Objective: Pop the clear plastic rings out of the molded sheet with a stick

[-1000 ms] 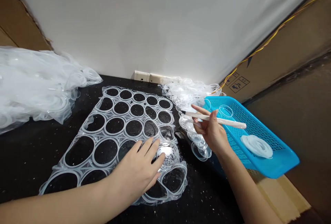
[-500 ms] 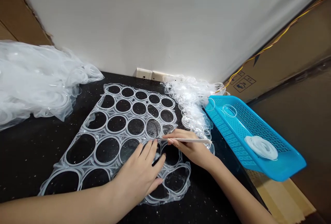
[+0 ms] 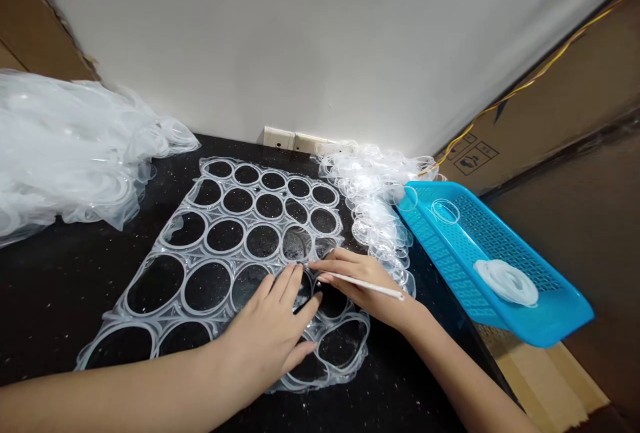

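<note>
A translucent sheet of joined rings [image 3: 233, 263], with rows of round openings, lies flat on the black countertop. My left hand [image 3: 273, 326] rests on it palm down, fingers stretched out and slightly apart, pressing near the middle right. Just to the right, my right hand [image 3: 367, 283] is closed around a slim white-handled tool [image 3: 367, 282], held like a pen. The tool's thin tip meets the sheet beside my left fingertips, at the edge of a ring. Its exact shape is too small to make out.
A blue perforated basket [image 3: 450, 273] at the right holds a bundle of white rings [image 3: 507, 282] and a loose ring [image 3: 445, 211]. Clear rings [image 3: 373, 203] are heaped beside it. Translucent sheets [image 3: 75, 153] pile up at the left. Sockets [image 3: 293, 141] line the wall, and a cardboard box [image 3: 565, 153] stands right.
The rear end of the white-handled tool has swung down towards me, so it slants more. My right hand has turned slightly with it; my left hand stays nearly in place.
</note>
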Tool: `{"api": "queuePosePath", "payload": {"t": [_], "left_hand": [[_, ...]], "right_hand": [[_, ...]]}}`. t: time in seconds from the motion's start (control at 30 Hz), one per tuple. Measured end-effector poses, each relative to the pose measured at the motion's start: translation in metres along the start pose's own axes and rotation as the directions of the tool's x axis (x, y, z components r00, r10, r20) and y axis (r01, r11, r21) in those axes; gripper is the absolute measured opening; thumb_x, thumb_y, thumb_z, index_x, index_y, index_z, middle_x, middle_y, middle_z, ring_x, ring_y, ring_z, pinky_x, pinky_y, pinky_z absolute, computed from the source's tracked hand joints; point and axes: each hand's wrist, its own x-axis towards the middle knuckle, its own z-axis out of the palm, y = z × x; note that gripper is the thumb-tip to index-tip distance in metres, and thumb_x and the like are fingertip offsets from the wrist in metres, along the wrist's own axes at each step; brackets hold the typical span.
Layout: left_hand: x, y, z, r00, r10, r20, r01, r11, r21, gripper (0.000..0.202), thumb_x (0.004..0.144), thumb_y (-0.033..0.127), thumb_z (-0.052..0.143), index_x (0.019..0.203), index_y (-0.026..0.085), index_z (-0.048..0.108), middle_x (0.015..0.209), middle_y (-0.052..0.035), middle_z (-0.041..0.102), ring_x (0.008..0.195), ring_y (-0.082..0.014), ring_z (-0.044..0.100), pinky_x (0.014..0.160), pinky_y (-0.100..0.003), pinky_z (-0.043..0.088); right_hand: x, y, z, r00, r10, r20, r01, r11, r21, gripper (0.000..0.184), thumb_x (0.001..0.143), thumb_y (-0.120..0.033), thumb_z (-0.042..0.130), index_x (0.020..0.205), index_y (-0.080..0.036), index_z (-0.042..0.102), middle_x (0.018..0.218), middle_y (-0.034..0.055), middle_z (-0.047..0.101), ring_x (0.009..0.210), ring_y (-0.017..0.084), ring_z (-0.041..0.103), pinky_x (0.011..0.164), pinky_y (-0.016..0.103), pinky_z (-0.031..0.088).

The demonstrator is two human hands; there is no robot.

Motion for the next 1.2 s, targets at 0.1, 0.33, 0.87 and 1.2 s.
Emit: {"api": "queuePosePath", "payload": {"t": [0.1, 0.33, 0.87, 1.2], "left_hand": [[0.002, -0.002, -0.004, 0.997, 0.011, 0.079, -0.009, 1.0, -0.029, 0.054, 0.079, 0.053, 0.051, 0.12, 0.018, 0.05, 0.124, -0.0241, 0.05, 0.117, -0.0362, 0.045, 0.083, -0.044, 0.039], [0.003, -0.004, -0.009, 0.995, 0.001, 0.098, 0.015, 0.987, -0.158, 0.054, 0.077, 0.051, 0.055, 0.121, 0.02, 0.048, 0.126, -0.0201, 0.048, 0.12, -0.0365, 0.039, 0.089, -0.049, 0.035], [0.007, -0.013, -0.025, 0.945, 0.033, 0.326, 0.06, 0.96, -0.272, 0.058, 0.077, 0.046, 0.058, 0.129, 0.024, 0.043, 0.133, -0.0207, 0.041, 0.124, -0.0397, 0.033, 0.092, -0.057, 0.032], [0.008, -0.006, -0.03, 0.906, 0.057, 0.419, 0.049, 0.97, -0.237, 0.061, 0.078, 0.041, 0.059, 0.132, 0.023, 0.038, 0.14, -0.0213, 0.029, 0.128, -0.0394, 0.025, 0.093, -0.056, 0.031]], "right_hand": [[0.0, 0.001, 0.004, 0.996, -0.089, -0.019, 0.084, 0.978, -0.189, 0.03, 0.091, -0.03, 0.04, 0.109, -0.017, 0.06, 0.084, 0.0055, 0.062, 0.07, 0.011, 0.059, 0.056, 0.021, 0.044], [-0.001, 0.005, 0.02, 0.953, -0.29, -0.087, 0.205, 0.83, -0.518, 0.027, 0.089, -0.025, 0.046, 0.113, -0.02, 0.057, 0.085, 0.0044, 0.062, 0.066, 0.011, 0.058, 0.05, 0.021, 0.042], [0.01, 0.013, 0.029, 0.971, -0.218, -0.097, 0.16, 0.896, -0.414, 0.033, 0.092, -0.023, 0.036, 0.115, -0.015, 0.057, 0.12, 0.0148, 0.057, 0.096, 0.021, 0.062, 0.07, 0.031, 0.053], [0.037, 0.022, 0.024, 0.905, 0.184, -0.384, -0.015, 0.915, 0.404, 0.028, 0.092, -0.028, 0.035, 0.107, -0.025, 0.058, 0.102, 0.0044, 0.066, 0.083, 0.014, 0.061, 0.066, 0.027, 0.048]]}}
